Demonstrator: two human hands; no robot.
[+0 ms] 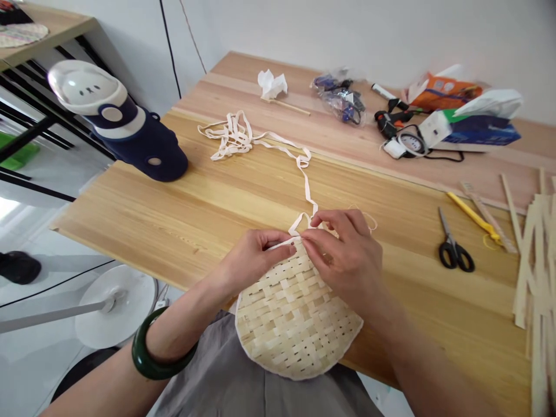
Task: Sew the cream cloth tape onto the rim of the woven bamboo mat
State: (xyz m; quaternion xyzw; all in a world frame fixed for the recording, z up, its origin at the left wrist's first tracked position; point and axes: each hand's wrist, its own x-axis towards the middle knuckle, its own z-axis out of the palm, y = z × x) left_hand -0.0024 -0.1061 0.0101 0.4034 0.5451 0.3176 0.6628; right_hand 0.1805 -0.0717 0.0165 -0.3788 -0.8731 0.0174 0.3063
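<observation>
A woven bamboo fan panel [299, 318] with white binding along its rounded edge leans over the table's front edge, above my lap. My left hand [260, 255] pinches its upper edge, thumb on the weave and fingers behind. At the same top edge, my right hand [347, 249] has thumb and index fingertip close together; whatever is between them is too small to make out. White fabric tape [307, 185] runs from the panel's top, between my hands, to a loose heap farther back. A thin pale thread loops behind my right hand.
Black-handled scissors [454, 243], a yellow tool [473, 217] and bamboo strips [538, 278] lie right. Farther back are a glue gun [393, 123], a tissue box [484, 130] and a plastic bag of parts [341, 98]. A navy bottle [134, 133] stands left.
</observation>
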